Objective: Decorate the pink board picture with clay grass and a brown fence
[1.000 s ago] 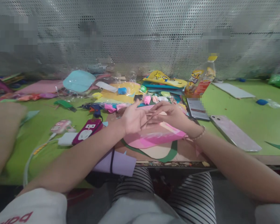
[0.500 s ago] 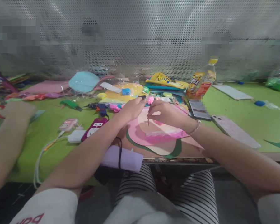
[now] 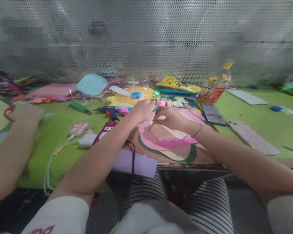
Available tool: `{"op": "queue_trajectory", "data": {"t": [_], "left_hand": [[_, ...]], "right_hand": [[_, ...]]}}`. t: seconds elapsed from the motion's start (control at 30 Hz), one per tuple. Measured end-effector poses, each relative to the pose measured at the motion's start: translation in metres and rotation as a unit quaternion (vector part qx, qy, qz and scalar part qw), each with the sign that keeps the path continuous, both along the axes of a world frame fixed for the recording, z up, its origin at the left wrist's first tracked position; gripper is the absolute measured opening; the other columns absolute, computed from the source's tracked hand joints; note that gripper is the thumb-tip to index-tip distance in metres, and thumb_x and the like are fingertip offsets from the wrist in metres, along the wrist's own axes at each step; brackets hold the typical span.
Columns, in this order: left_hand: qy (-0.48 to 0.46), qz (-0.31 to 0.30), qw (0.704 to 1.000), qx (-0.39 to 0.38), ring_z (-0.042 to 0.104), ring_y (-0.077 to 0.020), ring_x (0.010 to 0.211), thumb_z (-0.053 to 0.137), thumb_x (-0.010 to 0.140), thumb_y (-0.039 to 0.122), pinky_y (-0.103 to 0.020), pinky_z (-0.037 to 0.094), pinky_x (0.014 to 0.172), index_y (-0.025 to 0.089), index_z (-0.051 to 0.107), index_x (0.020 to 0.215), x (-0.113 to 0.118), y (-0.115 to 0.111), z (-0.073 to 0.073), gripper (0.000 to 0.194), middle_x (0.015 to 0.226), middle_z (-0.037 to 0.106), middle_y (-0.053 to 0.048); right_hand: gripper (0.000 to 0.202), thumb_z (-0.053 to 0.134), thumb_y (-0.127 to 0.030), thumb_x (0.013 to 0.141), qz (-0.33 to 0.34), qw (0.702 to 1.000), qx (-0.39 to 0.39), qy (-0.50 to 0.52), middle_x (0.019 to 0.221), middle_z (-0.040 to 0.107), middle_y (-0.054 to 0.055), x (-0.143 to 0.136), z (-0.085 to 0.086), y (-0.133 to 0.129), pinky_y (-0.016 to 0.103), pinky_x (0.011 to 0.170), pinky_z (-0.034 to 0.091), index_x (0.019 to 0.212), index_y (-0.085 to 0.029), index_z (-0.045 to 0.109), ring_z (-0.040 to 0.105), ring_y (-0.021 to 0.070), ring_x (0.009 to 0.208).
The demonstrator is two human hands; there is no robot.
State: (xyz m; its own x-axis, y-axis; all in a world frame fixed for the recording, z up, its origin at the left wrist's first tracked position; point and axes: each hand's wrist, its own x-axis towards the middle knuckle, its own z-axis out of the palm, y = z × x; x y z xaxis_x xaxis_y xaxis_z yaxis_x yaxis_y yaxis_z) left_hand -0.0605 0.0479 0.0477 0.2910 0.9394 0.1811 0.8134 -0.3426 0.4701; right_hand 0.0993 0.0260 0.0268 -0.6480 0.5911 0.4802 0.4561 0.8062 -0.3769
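Note:
A layered pink and cream cutout point(image 3: 148, 138) lies over a dark green piece point(image 3: 191, 154) at the table's front edge. Above its right part, my right hand point(image 3: 167, 118) pinches a thin brown stick whose lower end points down at the cutout. At the cutout's upper left edge rests my left hand point(image 3: 144, 110), fingers together; what its fingertips hold, if anything, is hidden. Just beyond both hands sits a bright pink lump point(image 3: 161, 103). Pink clay or paint in a brighter shade point(image 3: 171, 142) runs along the cutout's lower part.
Another person's hand point(image 3: 29, 113) holds red-handled scissors point(image 3: 8, 114) at left. A magenta device point(image 3: 104, 131), white cable and lilac roll point(image 3: 146, 164) lie near my left forearm. A bottle point(image 3: 216, 84) and phones point(image 3: 252, 136) are at right. Craft supplies line the back.
The whole view has shifted, with the scene sitting slightly further right. My right hand and the stick have moved a little left over the cutout.

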Motion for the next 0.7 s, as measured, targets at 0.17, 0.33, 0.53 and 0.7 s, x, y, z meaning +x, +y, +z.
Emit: {"op": "queue_trajectory", "data": {"t": [0.17,0.33,0.53,0.7], "left_hand": [[0.056,-0.037,0.996,-0.052,0.06,-0.0184,0.076,0.032,0.088,0.035,-0.027,0.042,0.066,0.015,0.063,0.081,0.001,-0.003,0.004,0.037,0.084,0.067,-0.008],[0.144,-0.094,0.98,-0.104,0.059,-0.0173,0.072,0.056,0.068,0.024,-0.024,0.038,0.059,0.016,0.068,0.081,-0.003,-0.006,0.005,0.019,0.079,0.068,-0.004],[0.203,-0.142,0.957,-0.151,0.056,-0.0174,0.063,0.067,0.061,0.04,-0.025,0.036,0.054,0.015,0.067,0.078,-0.001,-0.007,-0.001,0.03,0.072,0.066,-0.004],[0.182,-0.147,0.962,-0.144,0.057,-0.0164,0.07,0.061,0.068,0.039,-0.024,0.037,0.058,0.017,0.067,0.079,0.0,-0.005,-0.003,0.026,0.078,0.066,-0.003]], "right_hand": [[0.015,0.06,-0.006,0.076,-0.048,0.998,0.011,-0.033,0.08,0.065,0.005,0.016,-0.004,-0.002,0.027,0.067,0.045,0.073,-0.015,0.071,0.058,0.0143,0.074],[0.018,0.057,-0.007,0.077,-0.085,0.994,0.045,-0.059,0.081,0.065,0.007,0.018,-0.017,-0.002,0.029,0.071,0.043,0.078,-0.015,0.073,0.057,0.0168,0.077],[0.018,0.059,-0.006,0.074,-0.099,0.991,0.062,-0.058,0.077,0.065,0.006,0.014,-0.015,0.001,0.027,0.066,0.039,0.075,-0.017,0.073,0.055,0.0163,0.073],[0.019,0.057,-0.008,0.078,-0.091,0.994,0.055,-0.032,0.079,0.067,0.004,0.011,-0.003,0.0,0.026,0.068,0.04,0.075,-0.019,0.073,0.056,0.0143,0.073]]}}
